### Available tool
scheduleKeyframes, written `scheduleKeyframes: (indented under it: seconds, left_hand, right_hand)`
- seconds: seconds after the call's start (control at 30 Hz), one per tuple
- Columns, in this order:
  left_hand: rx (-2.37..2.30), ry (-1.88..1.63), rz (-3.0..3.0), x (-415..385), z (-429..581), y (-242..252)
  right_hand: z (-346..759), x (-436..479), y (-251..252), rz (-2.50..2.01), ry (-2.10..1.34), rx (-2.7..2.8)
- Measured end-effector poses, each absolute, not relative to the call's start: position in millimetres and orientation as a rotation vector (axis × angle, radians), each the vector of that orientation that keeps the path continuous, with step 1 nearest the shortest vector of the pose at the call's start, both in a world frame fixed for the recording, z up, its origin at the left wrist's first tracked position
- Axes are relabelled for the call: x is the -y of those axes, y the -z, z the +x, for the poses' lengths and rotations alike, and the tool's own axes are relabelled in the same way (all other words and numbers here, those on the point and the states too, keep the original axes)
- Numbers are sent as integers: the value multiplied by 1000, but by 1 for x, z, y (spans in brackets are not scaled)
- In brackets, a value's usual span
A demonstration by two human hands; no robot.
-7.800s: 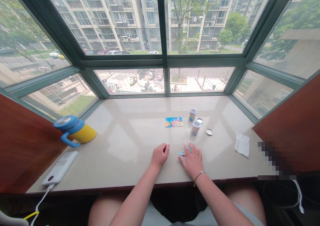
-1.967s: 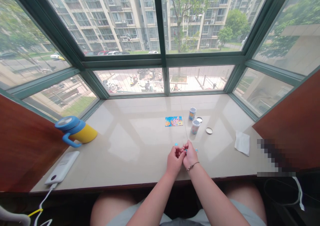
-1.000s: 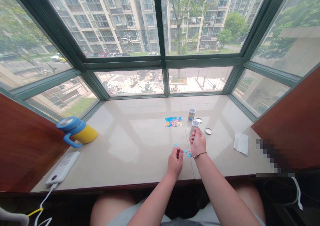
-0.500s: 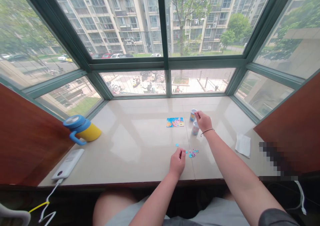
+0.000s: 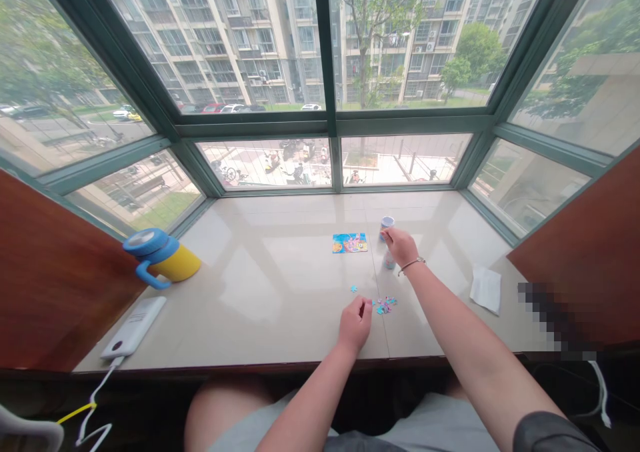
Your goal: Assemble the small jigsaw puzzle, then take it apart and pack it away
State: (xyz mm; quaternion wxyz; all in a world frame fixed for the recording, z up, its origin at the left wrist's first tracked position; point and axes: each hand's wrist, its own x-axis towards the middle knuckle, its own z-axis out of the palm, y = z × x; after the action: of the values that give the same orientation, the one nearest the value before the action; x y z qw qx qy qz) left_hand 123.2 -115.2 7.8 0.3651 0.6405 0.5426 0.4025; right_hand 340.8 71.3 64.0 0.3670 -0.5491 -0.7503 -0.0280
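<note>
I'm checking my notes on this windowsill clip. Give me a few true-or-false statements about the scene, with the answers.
1. The right hand is at the two small cans. True.
2. The left hand rests on the picture card. False: it is curled on the sill, well in front of the card and beside the small puzzle pieces.
3. The mug has a red lid. False: its lid is blue and its body yellow.
4. A white tissue lies to the right of the cans. True.
</note>
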Motion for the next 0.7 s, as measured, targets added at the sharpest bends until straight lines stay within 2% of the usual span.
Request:
scheduleKeyframes:
  seconds: [0.7]
  left_hand:
    - [-1387,-1055,1651,115,124,-10]
  right_hand:
    - [342,-64,-44,-1524,-165,1683]
